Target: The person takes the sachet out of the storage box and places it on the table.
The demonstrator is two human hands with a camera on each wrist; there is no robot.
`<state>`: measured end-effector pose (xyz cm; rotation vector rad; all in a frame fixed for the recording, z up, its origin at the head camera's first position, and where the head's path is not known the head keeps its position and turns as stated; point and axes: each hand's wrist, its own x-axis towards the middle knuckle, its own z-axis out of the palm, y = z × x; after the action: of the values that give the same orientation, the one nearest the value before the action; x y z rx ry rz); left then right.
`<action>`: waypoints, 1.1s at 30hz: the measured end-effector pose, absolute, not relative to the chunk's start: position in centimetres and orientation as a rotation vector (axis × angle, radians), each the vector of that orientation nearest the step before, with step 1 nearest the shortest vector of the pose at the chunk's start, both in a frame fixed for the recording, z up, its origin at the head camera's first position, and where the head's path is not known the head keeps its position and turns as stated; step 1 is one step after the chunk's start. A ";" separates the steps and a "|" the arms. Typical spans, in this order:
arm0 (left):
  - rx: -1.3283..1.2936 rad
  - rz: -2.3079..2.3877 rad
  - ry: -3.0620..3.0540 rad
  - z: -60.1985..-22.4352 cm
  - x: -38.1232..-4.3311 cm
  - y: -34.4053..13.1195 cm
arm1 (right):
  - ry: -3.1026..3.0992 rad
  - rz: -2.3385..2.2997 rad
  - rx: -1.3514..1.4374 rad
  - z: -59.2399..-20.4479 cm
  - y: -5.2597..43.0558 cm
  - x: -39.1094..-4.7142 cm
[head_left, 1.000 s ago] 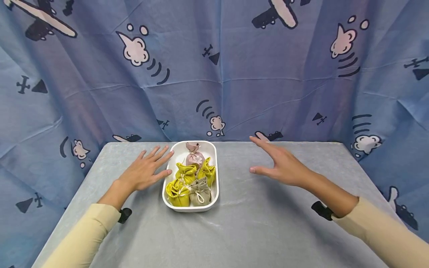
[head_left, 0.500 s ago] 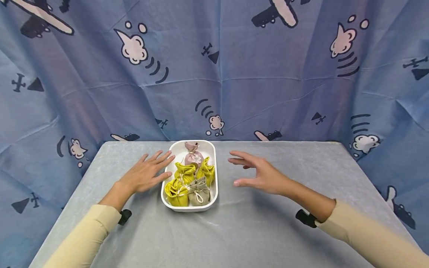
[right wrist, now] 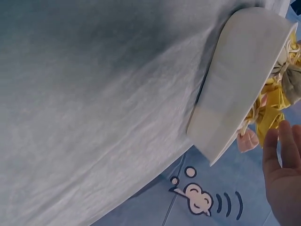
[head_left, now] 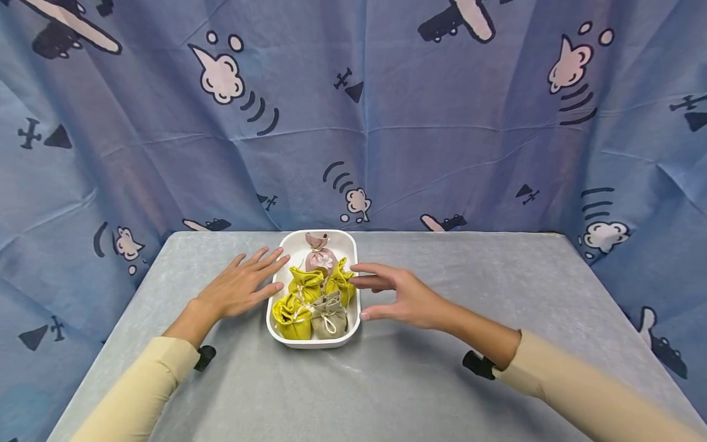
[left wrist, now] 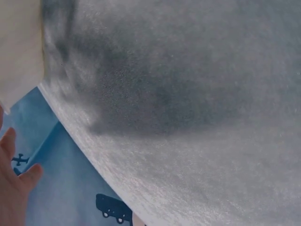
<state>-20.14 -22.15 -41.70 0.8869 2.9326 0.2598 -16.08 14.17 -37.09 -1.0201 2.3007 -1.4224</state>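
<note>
A white tray (head_left: 313, 345) stands toward the back of the table, holding several small drawstring pouches. A pink pouch (head_left: 320, 258) with a white flower lies at its far end. Yellow pouches (head_left: 294, 319) fill the middle and near left, and a grey-beige pouch (head_left: 329, 319) sits near right. My left hand (head_left: 237, 287) spreads its fingers over the tray's left edge and holds nothing. On the other side my right hand (head_left: 405, 298), fingers slightly bent and thumb apart, reaches the right rim beside a yellow pouch (head_left: 341, 281). Whether its fingertips touch the pouch I cannot tell.
A grey cloth-covered table (head_left: 420, 380) spreads around the tray. Behind it and at both sides hangs a blue curtain (head_left: 431, 123) printed with planes and clouds.
My right hand has moved left across the table to the tray's right rim, its thumb and fingers drawing a little closer. My left hand has stayed nearly still.
</note>
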 end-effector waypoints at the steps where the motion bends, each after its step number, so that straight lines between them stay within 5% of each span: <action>1: 0.885 0.261 2.930 -41.7 -20.1 -22.1 | 2.299 -1.419 -1.024 -37.2 13.9 -16.1; 33: 0.873 0.284 2.925 -41.9 -20.2 -22.2 | 2.176 -1.437 -1.087 -39.0 9.0 -16.9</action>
<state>-20.23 -22.23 -41.91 0.8729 2.9246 0.2835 -16.87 8.98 -38.97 -1.0868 2.1763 -1.4365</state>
